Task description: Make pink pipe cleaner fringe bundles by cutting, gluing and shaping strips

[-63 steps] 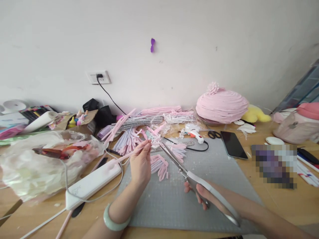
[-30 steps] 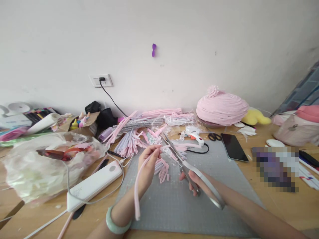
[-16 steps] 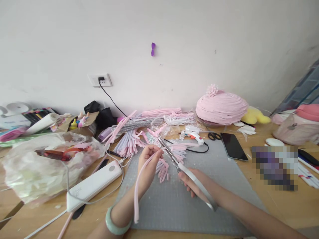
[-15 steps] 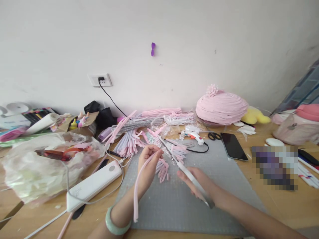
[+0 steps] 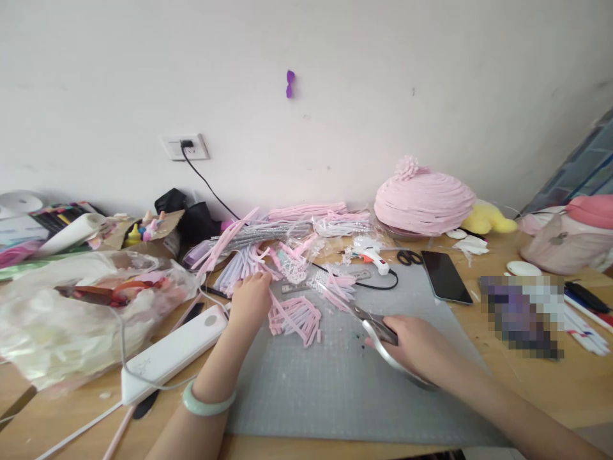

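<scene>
My left hand [image 5: 253, 299] is closed, fingers curled down at the edge of a bundle of lavender and pink pipe cleaners [image 5: 239, 265]; its fingertips are hidden. A pink strip [image 5: 290, 316] runs from beside that hand across a fanned pile of short pink and lavender pieces [image 5: 304, 313]. In my right hand [image 5: 412, 345] is a pair of large scissors [image 5: 376, 324], blades pointing away and left toward another small bunch of pink and lavender pieces [image 5: 341, 284]. Clear packets of white beads [image 5: 294, 271] lie between the bunches on the grey cutting mat [image 5: 306, 396].
A white power strip [image 5: 175, 354] and cables lie left, beside a clear plastic bag [image 5: 43, 319]. Behind the mat are a glue gun [image 5: 378, 260], black-handled scissors [image 5: 409, 257] and a pink fluffy dome [image 5: 424, 201]. A phone [image 5: 446, 276] overlaps the mat's right edge.
My left hand has moved left and away from me, to the bundle; the long pink strip no longer hangs over its wrist. The scissors have swung lower and to the right.
</scene>
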### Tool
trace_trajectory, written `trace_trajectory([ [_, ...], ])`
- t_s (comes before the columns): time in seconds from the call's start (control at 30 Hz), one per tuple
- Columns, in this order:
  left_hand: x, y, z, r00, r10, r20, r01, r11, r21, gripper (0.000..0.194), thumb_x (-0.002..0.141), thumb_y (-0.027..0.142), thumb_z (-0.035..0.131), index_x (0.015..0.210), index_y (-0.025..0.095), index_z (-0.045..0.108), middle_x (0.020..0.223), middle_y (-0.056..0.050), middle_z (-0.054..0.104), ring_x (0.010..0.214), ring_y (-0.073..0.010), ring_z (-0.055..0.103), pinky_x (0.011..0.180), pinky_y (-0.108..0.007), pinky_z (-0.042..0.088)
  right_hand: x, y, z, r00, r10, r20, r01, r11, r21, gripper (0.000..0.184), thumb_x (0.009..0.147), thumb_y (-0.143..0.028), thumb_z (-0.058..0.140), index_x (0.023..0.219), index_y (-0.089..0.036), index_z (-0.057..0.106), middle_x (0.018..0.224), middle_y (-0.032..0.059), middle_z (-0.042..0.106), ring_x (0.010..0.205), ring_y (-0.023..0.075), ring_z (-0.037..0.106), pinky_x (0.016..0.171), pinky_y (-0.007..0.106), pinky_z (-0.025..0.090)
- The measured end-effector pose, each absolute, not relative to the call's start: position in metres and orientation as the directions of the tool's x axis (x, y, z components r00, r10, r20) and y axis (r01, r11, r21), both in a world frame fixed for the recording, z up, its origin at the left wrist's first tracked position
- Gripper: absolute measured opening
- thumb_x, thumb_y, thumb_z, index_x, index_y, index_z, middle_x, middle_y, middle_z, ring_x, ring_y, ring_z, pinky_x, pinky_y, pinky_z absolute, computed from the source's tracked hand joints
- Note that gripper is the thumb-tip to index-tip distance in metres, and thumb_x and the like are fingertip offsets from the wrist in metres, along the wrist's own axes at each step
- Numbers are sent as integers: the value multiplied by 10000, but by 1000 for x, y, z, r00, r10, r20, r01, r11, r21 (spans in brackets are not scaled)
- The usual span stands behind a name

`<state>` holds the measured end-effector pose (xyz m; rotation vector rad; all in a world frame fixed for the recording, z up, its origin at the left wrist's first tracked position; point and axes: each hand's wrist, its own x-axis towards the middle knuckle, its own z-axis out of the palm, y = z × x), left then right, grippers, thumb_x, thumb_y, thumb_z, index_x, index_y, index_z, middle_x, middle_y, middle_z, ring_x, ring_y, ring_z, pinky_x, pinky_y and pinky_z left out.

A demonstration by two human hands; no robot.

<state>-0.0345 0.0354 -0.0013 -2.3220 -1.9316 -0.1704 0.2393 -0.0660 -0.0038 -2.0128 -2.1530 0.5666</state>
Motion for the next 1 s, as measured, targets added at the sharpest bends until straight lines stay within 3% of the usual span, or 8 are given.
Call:
trace_trajectory([
  [0.1,-34,33,2,184,970,160,983,-179,-44,351,742,28,361,923,186,616,925,-101,607,868,-246,587,649,-306,409,242,-73,-3,-122,969,-216,966,66,-248,305,738,-475,518,691,-189,612,749,98,672,669,240,606,529,272,295],
  [0.23,-33,29,5,178,958,223,984,-169,-57,362,755,58,367,928,206,649,1042,-118,531,897,-257,566,642,-315,426,241,-76,-4,-159,962,-221,972,113,-206,164,692,-346,567,698,-191,621,774,85,673,697,233,611,547,268,308],
  [0.43,-38,35,3,195,944,266,963,-235,131,415,697,-8,364,959,158,640,1016,-130,565,940,-258,550,791,-350,420,238,-66,18,-220,910,-350,956,131,-261,354,668,-539,602,624,-188,625,632,79,648,568,212,585,470,259,251],
  [0.53,-21,31,1,248,920,302,878,-346,331,294,793,96,366,901,162,631,916,-97,624,882,-216,578,793,-312,421,223,-46,28,-165,964,-206,974,126,-190,428,815,-500,441,610,-171,622,643,111,646,592,213,592,494,273,275],
  [0.6,-2,26,-2,300,927,227,837,-370,403,239,823,195,393,860,177,628,866,-82,652,827,-212,595,729,-298,429,210,-26,25,-167,979,-117,974,145,-175,401,848,-451,408,681,-167,636,715,112,661,641,218,605,512,272,301],
  [0.67,18,21,-6,345,928,140,850,-373,373,248,834,260,397,805,180,631,824,-89,663,791,-229,600,698,-316,418,198,-6,15,-191,981,-17,969,186,-163,338,844,-427,435,831,-157,639,866,120,667,758,235,612,552,269,339],
  [0.77,43,18,-12,338,936,98,894,-352,276,301,819,374,445,764,147,635,825,-148,668,830,-291,600,759,-386,387,189,15,-3,-231,973,-15,956,224,-191,296,839,-365,463,945,-134,614,936,132,658,809,235,608,588,267,361],
  [1.0,58,31,-19,283,956,79,881,-292,372,178,758,288,507,693,150,598,768,-146,664,798,-284,610,753,-379,385,208,20,-7,-173,985,-13,931,159,-327,249,852,-263,422,794,-165,644,801,71,681,731,175,604,573,241,351],
])
